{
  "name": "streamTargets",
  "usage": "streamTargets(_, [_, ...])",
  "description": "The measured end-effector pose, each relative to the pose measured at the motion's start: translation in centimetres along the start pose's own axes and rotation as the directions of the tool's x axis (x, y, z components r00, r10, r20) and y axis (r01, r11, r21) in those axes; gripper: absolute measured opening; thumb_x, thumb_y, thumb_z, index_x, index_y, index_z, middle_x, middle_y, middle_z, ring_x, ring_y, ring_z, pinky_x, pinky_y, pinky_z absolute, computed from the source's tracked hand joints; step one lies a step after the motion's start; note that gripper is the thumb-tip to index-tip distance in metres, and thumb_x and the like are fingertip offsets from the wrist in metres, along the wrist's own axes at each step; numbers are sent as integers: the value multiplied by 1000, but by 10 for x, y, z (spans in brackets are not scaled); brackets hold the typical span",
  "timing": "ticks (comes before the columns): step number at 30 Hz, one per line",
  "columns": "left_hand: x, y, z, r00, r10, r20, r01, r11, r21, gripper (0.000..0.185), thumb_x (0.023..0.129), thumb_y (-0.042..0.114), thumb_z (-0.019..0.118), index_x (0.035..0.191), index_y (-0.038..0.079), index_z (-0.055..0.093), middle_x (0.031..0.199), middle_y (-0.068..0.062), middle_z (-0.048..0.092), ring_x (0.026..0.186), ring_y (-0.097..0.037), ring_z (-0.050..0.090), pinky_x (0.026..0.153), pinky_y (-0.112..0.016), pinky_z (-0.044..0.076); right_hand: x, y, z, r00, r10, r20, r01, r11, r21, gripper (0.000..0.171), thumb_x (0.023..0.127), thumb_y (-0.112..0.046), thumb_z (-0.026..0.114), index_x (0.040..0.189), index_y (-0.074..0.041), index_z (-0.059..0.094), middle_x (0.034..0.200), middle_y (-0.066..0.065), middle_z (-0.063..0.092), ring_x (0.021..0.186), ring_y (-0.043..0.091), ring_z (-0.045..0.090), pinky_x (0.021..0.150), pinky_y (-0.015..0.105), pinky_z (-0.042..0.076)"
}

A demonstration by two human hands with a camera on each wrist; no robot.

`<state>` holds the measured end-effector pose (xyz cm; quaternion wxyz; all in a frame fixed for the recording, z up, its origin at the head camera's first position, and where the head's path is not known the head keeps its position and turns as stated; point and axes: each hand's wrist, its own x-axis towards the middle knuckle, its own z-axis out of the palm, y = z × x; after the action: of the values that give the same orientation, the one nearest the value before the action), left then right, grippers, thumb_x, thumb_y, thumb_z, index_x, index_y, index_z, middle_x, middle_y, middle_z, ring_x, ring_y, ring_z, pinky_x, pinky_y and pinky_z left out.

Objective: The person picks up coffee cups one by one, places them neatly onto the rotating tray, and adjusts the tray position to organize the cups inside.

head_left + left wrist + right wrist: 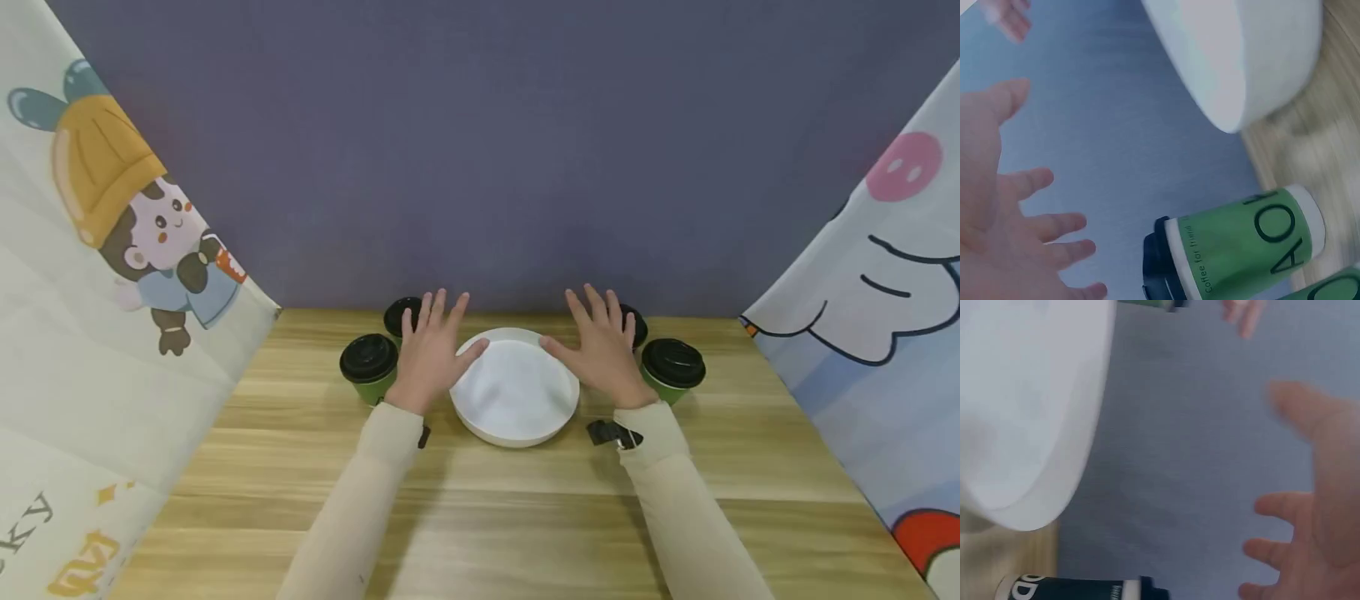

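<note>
A round, shallow white dish (pixel 514 387) was set open side up on a wood-grained bench (pixel 517 525), about midway between its left and right edges and nearer to the far edge. The left hand (pixel 429 357) was held over the left of the rim, and the right hand (pixel 602 357) over the right. Both were spread wide, with the fingers extended towards the far edge and the thumbs pointed inward; nothing was gripped by either. The rim was overlapped by each thumb from above, but in the wrist views a gap was shown between hands and dish.

Four black-lidded cups were placed in pairs beside the dish. Towards the bench's left edge, a near left cup (pixel 369 367) with a green side was seen, and behind it a far left cup (pixel 402 316), partly hidden by the left hand. Towards the right edge, a near right cup (pixel 672 368), also green, was seen, with a far right cup (pixel 640 326) mostly covered by the right hand. Large dark letters were printed on a green cup in the left wrist view. In the right wrist view pale letters were shown on a dark side; which cup this was could not be told.

Pale sleeves (pixel 352 508) were worn on both arms. The bench was backed by a grey-blue wall (pixel 510 150) and flanked by cartoon-printed hangings (pixel 67 350).
</note>
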<state>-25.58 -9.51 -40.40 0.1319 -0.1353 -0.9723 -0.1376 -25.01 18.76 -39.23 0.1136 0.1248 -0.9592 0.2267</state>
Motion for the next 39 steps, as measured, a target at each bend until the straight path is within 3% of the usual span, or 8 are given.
streamTargets(6, [-13,2,-11,992,59,-114,-75,988,-138,52,99,44,65,142,15,59,148,-13,56,141,-35,47,118,-59,34,-16,7,-25,996,12,-86,-3,995,98,67,98,-42,67,152,-6,47,161,26,32,148,55,21,114,78,7])
streamTargets(11, [-27,-5,-14,988,67,-139,-98,968,-231,37,100,38,64,131,17,68,131,-6,68,118,-31,63,99,-50,52,-30,20,-46,993,-2,-119,21,987,159,56,101,-35,65,144,0,54,154,30,40,141,57,29,111,75,19])
streamTargets(17, [-39,-15,-8,995,95,-39,-102,947,-305,37,100,36,65,130,14,69,128,-6,70,118,-27,66,95,-47,56,-50,48,-62,996,73,-60,-57,972,226,57,104,-37,59,147,-1,49,155,33,34,142,59,23,103,75,27])
streamTargets(21, [-43,-18,0,994,94,61,-72,954,-290,38,98,35,68,129,13,68,129,-8,70,117,-28,66,94,-46,56,-61,65,-67,993,108,-52,-95,972,215,60,105,-37,58,150,0,45,155,35,32,143,61,21,103,77,25])
streamTargets(25, [-47,-17,11,975,109,193,-61,970,-237,42,96,34,71,131,11,66,138,-11,64,128,-31,61,101,-48,53,-75,79,-68,988,142,66,-149,980,131,69,105,-39,56,152,7,35,154,42,26,142,66,15,107,80,16])
streamTargets(30, [-47,-13,20,950,138,280,-99,984,-151,50,94,37,73,135,9,63,139,-15,61,134,-37,53,113,-48,44,-77,90,-68,946,185,267,-202,979,38,86,102,-51,57,156,8,26,155,45,21,140,69,13,105,81,18])
streamTargets(34, [-44,-13,19,940,126,319,-83,986,-145,56,92,36,76,138,8,61,144,-19,55,141,-40,46,115,-50,42,-68,96,-65,933,174,316,-198,979,44,91,99,-53,62,157,8,26,155,45,20,140,69,16,103,81,23])
streamTargets(39, [-42,-14,18,931,96,352,-33,983,-180,61,88,31,81,140,7,59,146,-18,54,137,-35,52,111,-47,46,-62,106,-64,923,171,343,-199,979,48,92,97,-47,67,157,7,23,155,46,17,138,68,22,101,79,31])
